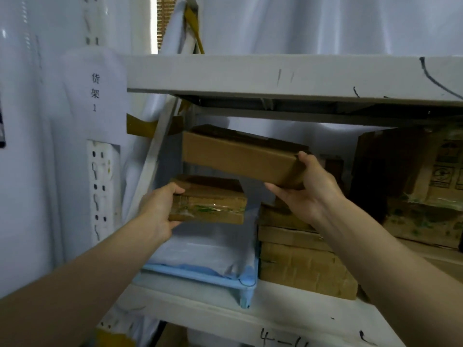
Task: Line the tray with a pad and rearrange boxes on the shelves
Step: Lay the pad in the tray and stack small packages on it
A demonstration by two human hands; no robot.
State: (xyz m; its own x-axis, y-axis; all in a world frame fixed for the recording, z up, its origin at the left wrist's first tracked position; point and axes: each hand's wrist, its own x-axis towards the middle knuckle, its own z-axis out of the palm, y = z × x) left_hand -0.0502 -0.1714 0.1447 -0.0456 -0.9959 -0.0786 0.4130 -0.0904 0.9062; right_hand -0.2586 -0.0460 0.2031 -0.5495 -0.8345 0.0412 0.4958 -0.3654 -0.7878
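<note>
White cloth hangs behind the shelf (250, 319), and a paper sign (95, 93) with writing is stuck on the wall beside its left end. I hold one box in each hand, up in the air over the left end of the shelf.

My left hand (160, 209) grips the small taped box (210, 201) by its left end, thumb on top and fingers curled under it. My right hand (305, 186) grips the long brown box (240, 156) by its right end, thumb up on the end and fingers under the bottom. The long box tips a little, with its right end lower.

Under both boxes sits the blue tray (248, 284), at the front left edge of the shelf. A soft white pad (200, 254) already lies in it, a bit wrinkled. Just to the right of the tray is a stack of boxes (300, 259), touching its side. A bigger printed box (426, 196) stands farther right, near the back.

I think both boxes are light, since one hand can lift each by its end. They look stiff, like cardboard, so they should not bend. The tape on the small box is shiny and might be slippery, so I would keep my fingers on the bare cardboard. The long box would be steadier if I held it nearer the middle. The pad is soft and could bunch up, so I would set the boxes down gently.
</note>
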